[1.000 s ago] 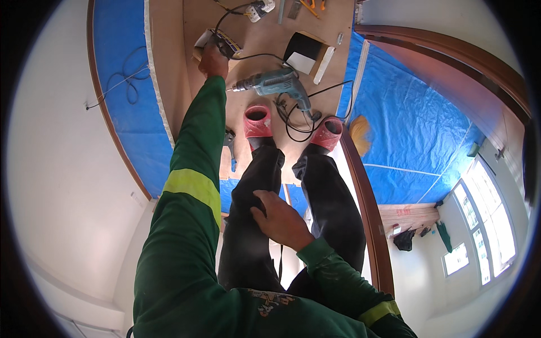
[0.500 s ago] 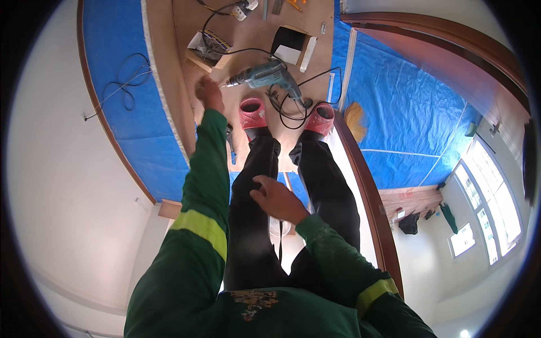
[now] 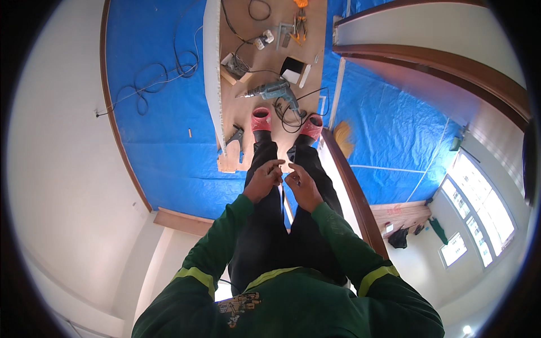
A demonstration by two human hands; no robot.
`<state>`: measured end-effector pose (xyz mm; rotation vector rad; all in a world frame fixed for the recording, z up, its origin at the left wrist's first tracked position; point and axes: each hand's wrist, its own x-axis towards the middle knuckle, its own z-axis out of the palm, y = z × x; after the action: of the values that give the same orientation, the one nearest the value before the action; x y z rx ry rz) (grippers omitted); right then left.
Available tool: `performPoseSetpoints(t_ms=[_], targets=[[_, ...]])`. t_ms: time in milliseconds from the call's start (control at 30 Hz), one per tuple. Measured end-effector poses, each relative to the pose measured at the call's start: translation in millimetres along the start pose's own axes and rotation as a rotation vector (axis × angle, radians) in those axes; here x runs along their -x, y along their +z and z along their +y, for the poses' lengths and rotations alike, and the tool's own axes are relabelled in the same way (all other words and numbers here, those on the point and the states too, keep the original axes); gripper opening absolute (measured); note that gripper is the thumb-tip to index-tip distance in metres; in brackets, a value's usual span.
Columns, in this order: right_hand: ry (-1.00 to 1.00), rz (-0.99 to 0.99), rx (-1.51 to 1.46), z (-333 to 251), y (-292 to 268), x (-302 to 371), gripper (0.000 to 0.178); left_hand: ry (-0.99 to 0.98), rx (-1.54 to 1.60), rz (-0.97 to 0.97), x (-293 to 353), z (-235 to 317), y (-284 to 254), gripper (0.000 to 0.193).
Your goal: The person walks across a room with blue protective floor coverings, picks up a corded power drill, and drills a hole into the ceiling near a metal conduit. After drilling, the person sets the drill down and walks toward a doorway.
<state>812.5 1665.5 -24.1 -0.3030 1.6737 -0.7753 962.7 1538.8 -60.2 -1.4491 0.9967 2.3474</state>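
Looks to me like room under renovation, indoor building site. Blue tarp (image 3: 163, 112) covers floor across upper half of frame. Wooden board (image 3: 265, 67) laid on tarp at upper centre serves as work surface: corded power drill (image 3: 273, 90), pliers (image 3: 300, 19), black cables (image 3: 169, 73) trailing off to upper left. Bare white walls (image 3: 62, 169) at left, wooden skirting (image 3: 121, 141) curving along them. Wood door frame (image 3: 439, 62) at upper right. I see green work jacket with reflective bands (image 3: 194, 277) at bottom, window (image 3: 479, 197) at right.

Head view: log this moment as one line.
left hand and right hand: together above knees, pinching something too small to tell | power drill: untouched on wooden board by feet
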Motion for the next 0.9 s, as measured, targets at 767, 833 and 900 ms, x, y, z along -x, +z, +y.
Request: performPoseSetpoints(t_ms=[767,833,900], targets=[[0.17,0.05,-0.454,-157,8,126,0.033,0.289,0.415,-0.032,144,63,51,0.035],[0.207,0.016,-0.569,-164,2,123,0.034,0.295,0.481,-0.045,151,80,59,0.04],[0.246,0.003,-0.614,-168,-3,126,0.033,0.313,0.516,-0.055,154,92,65,0.043]])
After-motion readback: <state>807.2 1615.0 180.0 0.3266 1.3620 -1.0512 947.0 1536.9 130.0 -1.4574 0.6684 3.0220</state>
